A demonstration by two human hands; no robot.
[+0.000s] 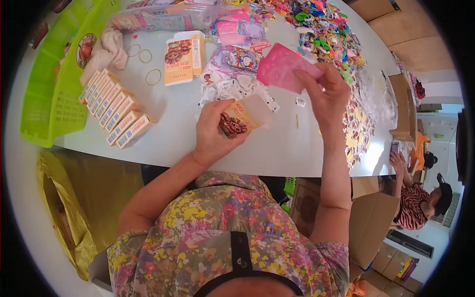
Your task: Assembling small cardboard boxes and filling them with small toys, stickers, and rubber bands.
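My left hand [213,129] grips a small yellow carton [241,118] with a cartoon print, its top flap open, just above the white table [277,148]. My right hand [325,94] pinches a pink plastic packet [281,67] by its edge, a little above and to the right of the carton. Between the two hands lies a scatter of small white and printed packets [236,86].
A row of several closed yellow cartons [113,109] lies at the left beside a green basket [54,99]. Flat cartons [183,57], rubber bands [153,76] and a heap of colourful small items [326,29] lie farther back. A seated person [420,198] is at the right; cardboard boxes [371,222] stand below.
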